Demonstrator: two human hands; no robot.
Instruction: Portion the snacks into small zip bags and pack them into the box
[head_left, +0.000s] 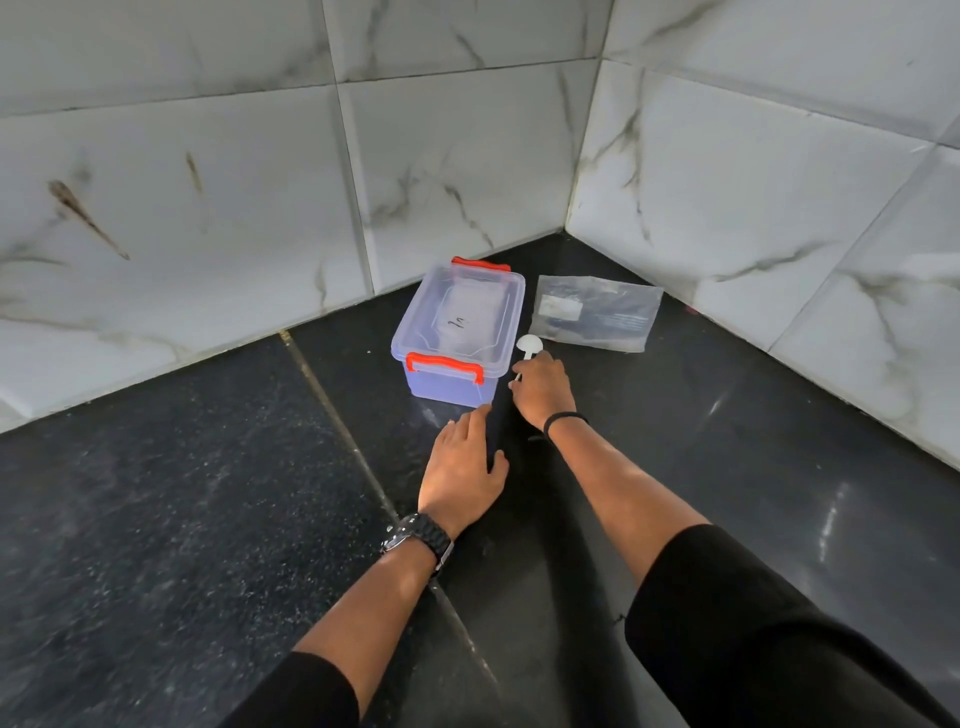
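A dark speckled stone counter (182, 519) runs into a corner of white marble-veined wall tiles (208, 182), one streaked brown.

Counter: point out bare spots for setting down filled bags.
The dark counter lies bare left of the lidded clear box out to the tiled wall, and right of the right hand. It is crowded between box, white spoon and plastic bag.
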